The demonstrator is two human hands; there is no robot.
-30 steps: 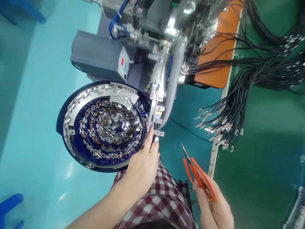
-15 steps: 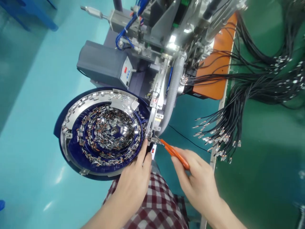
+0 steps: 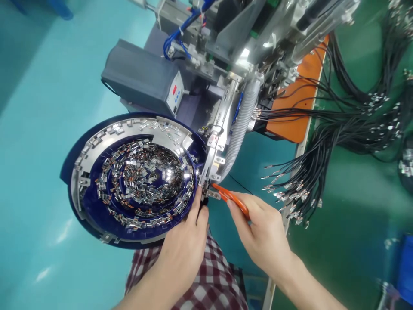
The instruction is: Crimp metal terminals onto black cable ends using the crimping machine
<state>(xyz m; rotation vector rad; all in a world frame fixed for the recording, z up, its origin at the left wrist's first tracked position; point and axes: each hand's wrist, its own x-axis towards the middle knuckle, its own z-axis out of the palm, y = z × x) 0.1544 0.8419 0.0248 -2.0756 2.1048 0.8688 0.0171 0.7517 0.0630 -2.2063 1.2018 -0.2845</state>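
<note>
My right hand [image 3: 266, 228] is wrapped round a pair of orange-handled pliers [image 3: 238, 202]. Their front end reaches the near end of a metal feed rail [image 3: 210, 161], beside a small metal bracket [image 3: 214, 195]; the jaw tips are hard to make out. My left hand [image 3: 184, 241] has its fingers stretched forward, the index fingertip touching the rail's near end. Just left of that fingertip is a round blue feeder bowl [image 3: 97, 213] with many small shiny metal connector parts [image 3: 137, 193] inside.
A grey control box [image 3: 138, 75] stands behind the bowl. A ribbed grey hose [image 3: 243, 125] runs right of the rail, toward a machine at the back. Black cables [image 3: 318, 159] with metal ends hang over the green table's edge at right, near an orange plate [image 3: 295, 112].
The pliers have moved slightly forward and left, closer against the rail end. My left index finger stays on the rail. The whole view has shifted a little.
</note>
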